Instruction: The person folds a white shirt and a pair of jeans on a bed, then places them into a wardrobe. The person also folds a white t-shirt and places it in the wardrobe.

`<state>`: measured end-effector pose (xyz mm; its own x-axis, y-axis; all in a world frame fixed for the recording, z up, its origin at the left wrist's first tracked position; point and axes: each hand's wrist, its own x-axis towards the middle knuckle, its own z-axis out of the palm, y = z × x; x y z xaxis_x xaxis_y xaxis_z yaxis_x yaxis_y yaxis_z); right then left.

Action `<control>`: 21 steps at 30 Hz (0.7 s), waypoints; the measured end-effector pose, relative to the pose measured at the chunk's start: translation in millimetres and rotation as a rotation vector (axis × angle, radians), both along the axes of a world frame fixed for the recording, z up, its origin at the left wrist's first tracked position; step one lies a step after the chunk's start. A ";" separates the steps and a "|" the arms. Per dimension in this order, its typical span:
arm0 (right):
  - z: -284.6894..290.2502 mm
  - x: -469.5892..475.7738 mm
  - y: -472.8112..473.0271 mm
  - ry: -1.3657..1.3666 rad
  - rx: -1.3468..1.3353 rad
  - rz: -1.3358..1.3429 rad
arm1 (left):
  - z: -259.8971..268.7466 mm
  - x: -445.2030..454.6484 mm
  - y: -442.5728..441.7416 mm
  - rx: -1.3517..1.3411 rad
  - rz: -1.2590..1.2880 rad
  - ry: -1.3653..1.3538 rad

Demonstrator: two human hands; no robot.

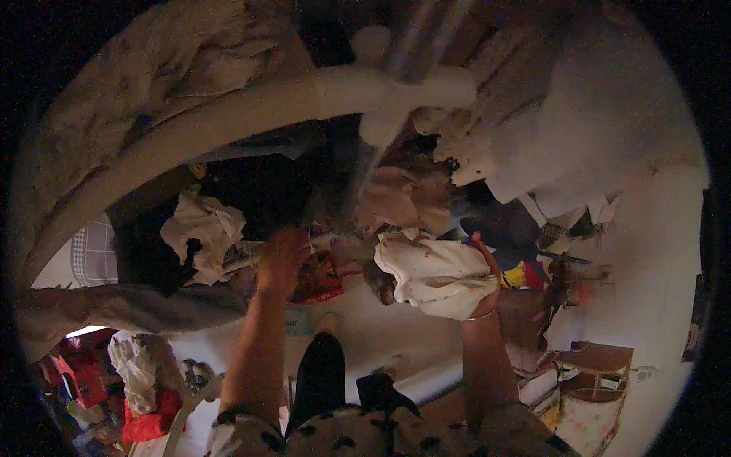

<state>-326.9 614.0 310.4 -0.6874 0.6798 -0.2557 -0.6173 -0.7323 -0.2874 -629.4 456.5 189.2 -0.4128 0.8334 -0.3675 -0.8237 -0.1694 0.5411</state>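
Observation:
A folded white cloth with small reddish marks [437,274] lies in my right hand [485,274], whose fingers and thumb wrap around its right edge. My left hand [285,245] reaches forward at centre left, blurred and dim. Whether it grips anything cannot be made out. Just right of and below it is a red patterned packet or cloth [322,277]. A crumpled pale bag or cloth [203,231] rests to its left against a dark area. Beyond the white cloth is a brownish-pink fabric or bag [405,197].
A thick pale curved bar [245,114] crosses the upper left, with draped fabric [194,63] behind it. Red items and a crumpled plastic bag [134,365] are at lower left. A small wooden shelf [599,357] stands at lower right beside the pale wall [657,240].

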 end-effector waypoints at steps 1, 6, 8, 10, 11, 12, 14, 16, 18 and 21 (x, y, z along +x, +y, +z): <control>5.6 5.2 -4.5 -0.037 -0.043 -0.014 | 7.7 20.4 -10.0 -0.043 -0.205 -0.010; 25.7 18.9 -32.7 -0.216 0.002 -0.154 | -51.7 150.4 -67.5 0.033 -0.306 0.021; 64.7 7.0 -50.7 -0.141 0.021 -0.085 | -37.9 184.2 -50.2 -0.047 -0.343 0.186; 77.0 20.0 -59.9 -0.250 0.068 -0.044 | 9.5 203.5 -40.4 -0.197 -0.328 0.681; 82.6 30.6 -63.7 -0.321 0.065 -0.076 | 36.1 215.8 -39.1 -0.227 -0.252 1.043; 87.8 36.0 -67.3 -0.381 0.063 -0.100 | 64.7 221.9 -38.7 -0.252 -0.148 1.413; 100.7 42.9 -78.4 -0.468 0.133 -0.106 | 128.0 216.9 -41.0 -0.058 -0.194 1.459; 114.9 46.3 -93.1 -0.507 0.246 -0.083 | 179.7 221.6 -43.7 0.120 -0.217 1.380; 130.9 54.0 -111.3 -0.504 0.350 -0.039 | 215.7 232.7 -46.7 0.170 -0.364 1.126; 153.8 55.0 -131.2 -0.590 0.768 -0.017 | 212.1 239.3 -51.0 0.281 -0.327 0.809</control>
